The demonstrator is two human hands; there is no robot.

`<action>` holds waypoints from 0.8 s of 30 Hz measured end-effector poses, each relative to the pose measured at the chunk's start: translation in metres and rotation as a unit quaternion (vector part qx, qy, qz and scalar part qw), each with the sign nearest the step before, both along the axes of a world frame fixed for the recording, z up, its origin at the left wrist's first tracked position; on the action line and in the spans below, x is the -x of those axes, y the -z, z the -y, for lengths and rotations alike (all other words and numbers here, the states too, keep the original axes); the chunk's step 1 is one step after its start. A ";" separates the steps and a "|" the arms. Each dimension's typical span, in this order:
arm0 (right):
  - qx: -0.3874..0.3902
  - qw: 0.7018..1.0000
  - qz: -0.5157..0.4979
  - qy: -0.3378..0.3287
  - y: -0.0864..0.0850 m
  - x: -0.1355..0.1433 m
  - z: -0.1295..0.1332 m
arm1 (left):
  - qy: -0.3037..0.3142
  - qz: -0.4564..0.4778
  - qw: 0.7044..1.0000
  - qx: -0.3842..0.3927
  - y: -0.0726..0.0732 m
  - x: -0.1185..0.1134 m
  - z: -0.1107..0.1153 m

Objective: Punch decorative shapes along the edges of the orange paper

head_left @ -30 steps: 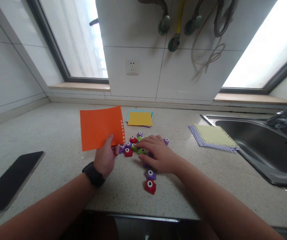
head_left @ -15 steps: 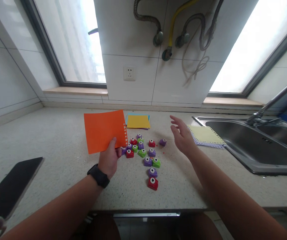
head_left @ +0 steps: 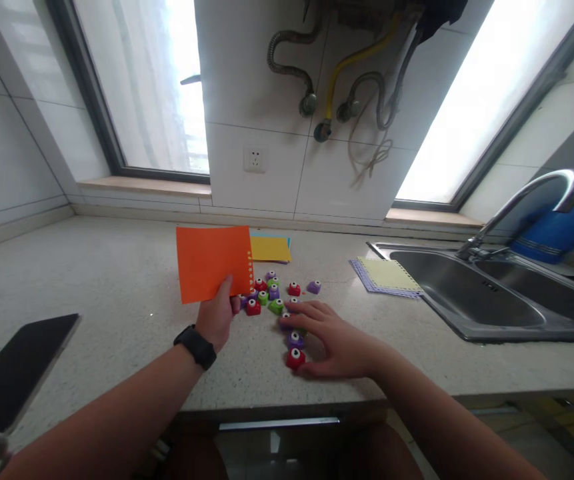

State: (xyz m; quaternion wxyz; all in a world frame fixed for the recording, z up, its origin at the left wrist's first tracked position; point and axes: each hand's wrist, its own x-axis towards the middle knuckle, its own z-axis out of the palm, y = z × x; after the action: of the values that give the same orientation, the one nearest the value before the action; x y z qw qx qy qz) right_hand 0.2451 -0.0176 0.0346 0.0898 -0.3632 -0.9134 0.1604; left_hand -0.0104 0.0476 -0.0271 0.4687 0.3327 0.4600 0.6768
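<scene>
My left hand (head_left: 217, 315) pinches the lower right part of an orange sheet (head_left: 211, 260), which has small shapes punched along its right edge. Over the column of small craft punches is my right hand (head_left: 334, 337), fingers apart, its thumb beside the red punch (head_left: 295, 359) nearest the front. Its fingers partly hide purple and green punches, and one purple punch (head_left: 295, 339) shows between thumb and fingers. More red, green and purple punches cluster right of my left hand, among them a green one (head_left: 276, 307). A lone purple punch (head_left: 314, 287) sits farther back.
Yellow and blue sheets (head_left: 271, 249) lie behind the punches. A stack of pale yellow and purple punched sheets (head_left: 389, 275) rests by the sink (head_left: 447, 283), partly over its rim. A black flat object (head_left: 21, 367) lies at the left. The counter's front edge runs below my hands.
My right hand has come down and left from above the counter to the column of punches. My left hand still holds the orange sheet. The view has shifted to the right.
</scene>
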 end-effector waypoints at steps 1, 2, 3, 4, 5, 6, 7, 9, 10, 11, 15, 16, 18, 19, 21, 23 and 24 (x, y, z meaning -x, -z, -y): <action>-0.004 1.000 0.002 0.008 0.003 0.006 0.002 | -0.001 -0.001 1.000 0.002 0.001 0.000 -0.001; -0.012 1.000 -0.005 0.025 0.005 0.011 0.004 | -0.002 -0.003 1.000 0.005 0.001 0.000 -0.001; -0.025 0.999 -0.016 0.044 0.009 0.015 0.005 | -0.002 -0.006 1.000 0.007 0.002 0.000 -0.002; -0.041 0.997 -0.027 0.057 0.012 0.020 0.005 | -0.002 -0.009 1.000 0.008 0.003 0.000 -0.002; -0.055 0.996 -0.031 0.068 0.015 0.025 0.006 | -0.001 -0.013 1.000 0.008 0.003 0.000 -0.002; -0.063 0.994 -0.035 0.082 0.018 0.031 0.006 | 0.001 -0.017 1.000 0.007 0.003 0.000 -0.001; -0.072 0.991 -0.038 0.102 0.021 0.037 0.007 | 0.002 -0.021 1.000 0.006 0.003 0.001 -0.001; -0.084 0.986 -0.037 0.136 0.025 0.051 0.008 | 0.004 -0.028 1.000 0.005 0.003 0.000 0.000; -0.093 0.984 -0.031 0.148 0.027 0.058 0.010 | 0.004 -0.031 1.000 0.004 0.002 0.000 0.001; -0.103 0.982 -0.025 0.156 0.028 0.065 0.011 | 0.004 -0.033 0.999 0.004 0.002 0.000 0.002; -0.119 0.979 -0.032 0.162 0.026 0.074 0.009 | 0.004 -0.043 0.999 0.003 0.000 0.000 0.002; -0.119 0.977 -0.044 0.172 0.024 0.069 0.004 | 0.005 -0.046 0.999 0.003 0.001 0.001 0.002; -0.121 0.964 -0.069 0.226 0.020 0.052 -0.013 | 0.007 -0.053 0.999 0.003 0.001 0.001 0.001; -0.123 0.953 -0.072 0.267 0.018 0.041 -0.025 | 0.008 -0.056 0.998 0.003 0.001 0.001 0.001; -0.132 0.929 -0.066 0.340 0.016 0.015 -0.050 | 0.013 -0.065 0.998 0.004 0.001 0.001 0.002; -0.116 0.931 -0.053 0.341 0.017 -0.008 -0.072 | 0.020 -0.078 0.997 0.006 -0.002 0.000 0.004; -0.098 0.941 -0.044 0.320 0.018 -0.017 -0.080 | 0.024 -0.086 0.996 0.007 -0.003 0.000 0.006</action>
State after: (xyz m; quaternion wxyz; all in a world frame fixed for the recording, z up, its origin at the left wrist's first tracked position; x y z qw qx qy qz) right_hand 0.2621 0.0626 0.0169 0.2116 -0.6186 -0.7551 0.0482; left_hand -0.0099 0.0415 -0.0239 0.4458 0.3972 0.4957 0.6307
